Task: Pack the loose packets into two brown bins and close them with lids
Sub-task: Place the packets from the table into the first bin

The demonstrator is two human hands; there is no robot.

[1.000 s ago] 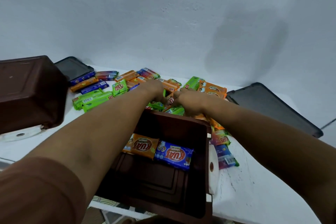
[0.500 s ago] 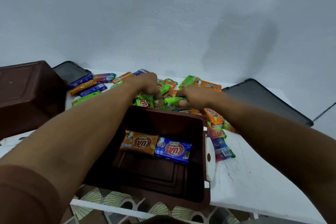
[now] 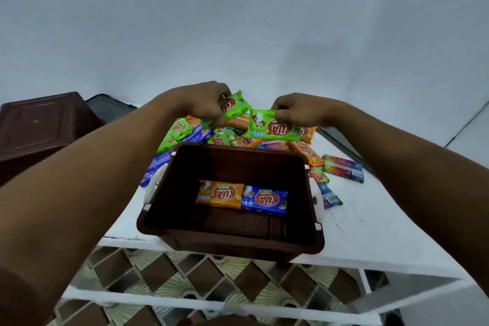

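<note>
**A:** What are the hands doing on my feed?

**B:** I see the left hand (image 3: 201,103) pinching a green packet (image 3: 234,107), tilted, lifted above the heap. The right hand (image 3: 296,110) grips a second green packet (image 3: 272,127) by its top edge. The two packets sit just beside each other, above the far rim of the open brown bin (image 3: 230,242).

**A:** Room around the bin?

**B:** Its near wall overhangs the front edge of the white table (image 3: 365,235). Inside I count an orange packet (image 3: 219,193) and a blue packet (image 3: 264,200), side by side against the far wall; the near floor is bare. The loose packets (image 3: 307,151) crowd the table behind and to the right of the bin. There is bare tabletop at front right.

**A:** Anything hidden?

**B:** My left forearm covers the pile's left part. The second brown bin (image 3: 39,124) sits upside down at far left, cut by the frame. A dark lid (image 3: 111,108) shows behind it, and another (image 3: 341,140) is mostly hidden by the right arm.
</note>
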